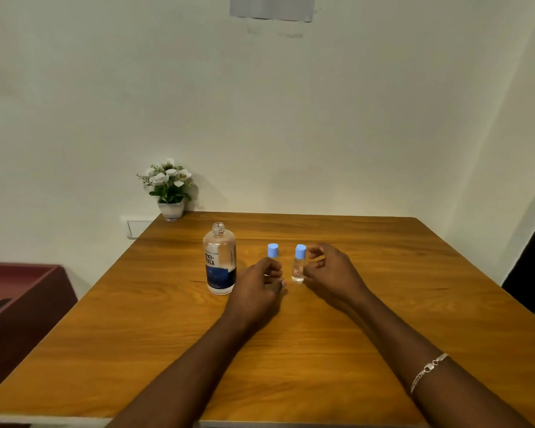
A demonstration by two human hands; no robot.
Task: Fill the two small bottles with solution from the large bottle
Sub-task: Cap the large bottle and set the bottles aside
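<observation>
A small pot of white flowers point(170, 193) stands at the far corner of the wooden bench point(383, 273), well beyond and left of the fingers point(272, 267); a dark red cabinet point(22, 304) sits farther left

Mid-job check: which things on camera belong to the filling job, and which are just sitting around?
For the job: large bottle, cap off; left small bottle, blue cap on, in the left hand; right small bottle, capped, right hand beside it.
Lying about: potted flowers at the far corner of the table; wall plate; maroon cabinet.
</observation>
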